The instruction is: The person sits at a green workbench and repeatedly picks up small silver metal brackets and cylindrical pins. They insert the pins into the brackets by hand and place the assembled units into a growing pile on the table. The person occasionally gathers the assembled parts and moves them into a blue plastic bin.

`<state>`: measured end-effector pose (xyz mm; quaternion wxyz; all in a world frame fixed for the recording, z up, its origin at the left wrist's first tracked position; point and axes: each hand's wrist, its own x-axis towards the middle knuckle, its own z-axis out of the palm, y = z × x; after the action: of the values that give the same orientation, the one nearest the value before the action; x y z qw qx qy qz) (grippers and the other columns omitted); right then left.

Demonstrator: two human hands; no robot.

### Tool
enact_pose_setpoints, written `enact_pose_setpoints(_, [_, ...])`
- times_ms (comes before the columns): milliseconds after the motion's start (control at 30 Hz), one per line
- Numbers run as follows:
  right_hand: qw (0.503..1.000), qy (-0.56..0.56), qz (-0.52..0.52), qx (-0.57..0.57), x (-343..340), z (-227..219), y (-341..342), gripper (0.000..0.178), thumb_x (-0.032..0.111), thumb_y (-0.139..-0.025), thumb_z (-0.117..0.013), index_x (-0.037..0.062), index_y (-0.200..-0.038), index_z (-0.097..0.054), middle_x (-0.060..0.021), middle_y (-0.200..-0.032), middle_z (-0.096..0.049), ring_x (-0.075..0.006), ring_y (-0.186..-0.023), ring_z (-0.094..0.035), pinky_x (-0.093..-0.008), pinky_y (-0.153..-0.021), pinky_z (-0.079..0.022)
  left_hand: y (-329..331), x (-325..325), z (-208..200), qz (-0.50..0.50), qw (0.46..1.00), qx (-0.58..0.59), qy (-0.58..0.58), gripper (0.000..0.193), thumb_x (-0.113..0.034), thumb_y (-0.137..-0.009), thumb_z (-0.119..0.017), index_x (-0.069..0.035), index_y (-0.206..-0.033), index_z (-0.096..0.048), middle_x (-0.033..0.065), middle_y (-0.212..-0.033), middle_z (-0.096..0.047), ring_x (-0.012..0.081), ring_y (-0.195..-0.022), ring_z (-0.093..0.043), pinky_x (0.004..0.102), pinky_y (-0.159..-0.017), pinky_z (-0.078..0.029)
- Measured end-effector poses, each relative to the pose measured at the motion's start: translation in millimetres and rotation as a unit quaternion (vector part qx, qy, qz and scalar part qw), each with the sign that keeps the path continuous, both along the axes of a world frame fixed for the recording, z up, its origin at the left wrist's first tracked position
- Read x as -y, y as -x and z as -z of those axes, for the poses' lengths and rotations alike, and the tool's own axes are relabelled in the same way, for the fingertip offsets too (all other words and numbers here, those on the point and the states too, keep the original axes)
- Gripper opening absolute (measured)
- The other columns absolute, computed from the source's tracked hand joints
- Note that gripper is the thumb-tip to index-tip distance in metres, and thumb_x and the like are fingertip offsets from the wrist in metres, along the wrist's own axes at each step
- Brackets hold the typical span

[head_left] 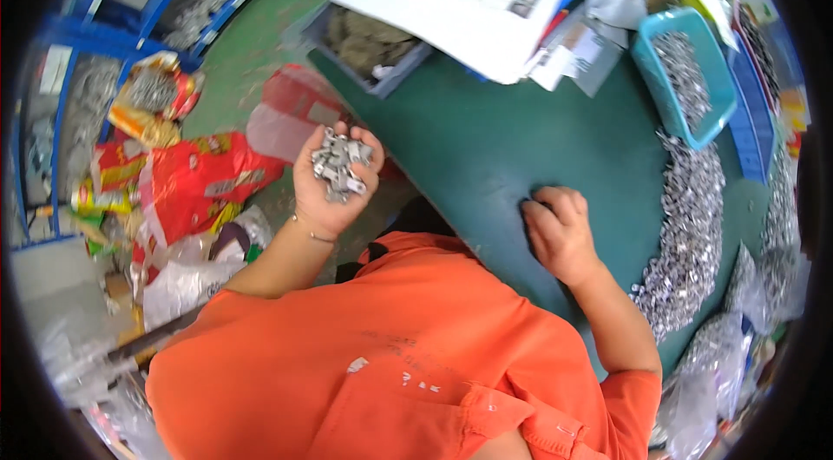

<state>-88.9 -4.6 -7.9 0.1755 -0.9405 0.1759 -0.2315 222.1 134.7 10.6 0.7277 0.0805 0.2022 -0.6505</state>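
Palm up, my left hand (328,200) is cupped beyond the table's left edge. Its fingers curl around a heap of small silver-grey metal parts (341,163). My right hand (560,234) rests on the green tabletop with its fingers bent inward and the fingertips looking dark. Whether anything small is under those fingers is hidden. To the right of that hand, a long curved pile of small shiny metal parts (690,234) lies on the table. A turquoise basket (640,69) at the pile's far end holds more of them.
Paper sheets (451,0) cover part of a grey bin (390,82) at the table's far left corner. Red plastic bags (208,174) lie on the floor at left, near blue shelving (104,35). Clear bags of metal parts (707,364) crowd the right. A blue tray (751,126) stands beside the basket.
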Motion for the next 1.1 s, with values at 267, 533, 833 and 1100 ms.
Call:
enact_pose_setpoints(267, [0.999,0.009,0.039,-0.027,-4.1,-3.0,2.8,0.028,0.009,-0.070,-0.076,0.0052,-0.092,-0.060,-0.0107,-0.096,-0.056,-0.0290,-0.083,-0.053,-0.0390,-0.072,-0.044,-124.6,-17.4,118.3,-0.178,0.906,0.217,-0.318,0.025,-0.028,-0.093,-0.049,-0.006,-0.100,-0.058,0.0107,-0.104,-0.061,0.0320,-0.104,-0.057,0.0464,-0.082,-0.052])
enact_pose_setpoints(533, [0.991,0.098,0.096,-0.008,10.9,-9.7,10.1,0.022,-0.003,-0.068,-0.072,0.0035,-0.083,-0.057,-0.0107,-0.079,-0.058,-0.0293,-0.067,-0.056,-0.0377,-0.056,-0.048,-80.8,3.5,128.5,0.037,0.808,0.432,-0.399,0.022,-0.030,-0.093,-0.052,-0.010,-0.098,-0.060,0.0003,-0.083,-0.064,0.0114,-0.068,-0.051,0.0271,-0.059,-0.038])
enact_pose_setpoints(833, [0.991,0.059,0.123,0.014,33.4,-6.6,22.3,0.019,0.003,-0.071,-0.073,0.0056,-0.078,-0.056,-0.0072,-0.076,-0.058,-0.0270,-0.065,-0.055,-0.0359,-0.056,-0.048,35.2,48.4,-9.9,0.433,0.820,0.346,0.141,0.031,-0.022,-0.100,-0.047,0.004,-0.113,-0.057,0.0173,-0.101,-0.066,0.0206,-0.086,-0.066,0.0303,-0.070,-0.053])
enact_pose_setpoints(1100, [0.950,-0.137,0.245,0.133,-3.2,-36.8,-18.3,0.015,0.010,-0.077,-0.072,0.0037,-0.084,-0.060,-0.0099,-0.077,-0.060,-0.0252,-0.072,-0.061,-0.0355,-0.066,-0.049,153.0,107.3,13.7,0.432,0.886,0.159,0.046,0.033,-0.035,-0.099,-0.046,-0.007,-0.114,-0.055,0.0077,-0.107,-0.059,0.0219,-0.102,-0.059,0.0395,-0.093,-0.047])
